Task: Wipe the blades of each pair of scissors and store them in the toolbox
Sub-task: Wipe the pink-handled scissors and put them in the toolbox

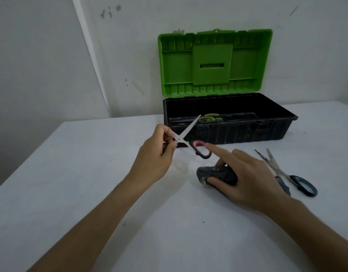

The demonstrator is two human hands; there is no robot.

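My left hand [159, 154] holds a pair of scissors with black-and-pink handles [202, 150], blades spread apart, above the white table in front of the toolbox. One blade points up toward the box. My right hand [241, 173] grips a dark grey cloth [216, 174] against the table, and its index finger stretches out to touch the pink handle loop. The black toolbox [277, 132] stands open, its green lid [214, 61] upright against the wall. Green-handled scissors [210, 118] lie inside it. Blue-handled scissors [291, 175] lie open on the table to the right.
The white table [90, 173] runs to a left edge with dark floor beyond. A white wall rises right behind the toolbox.
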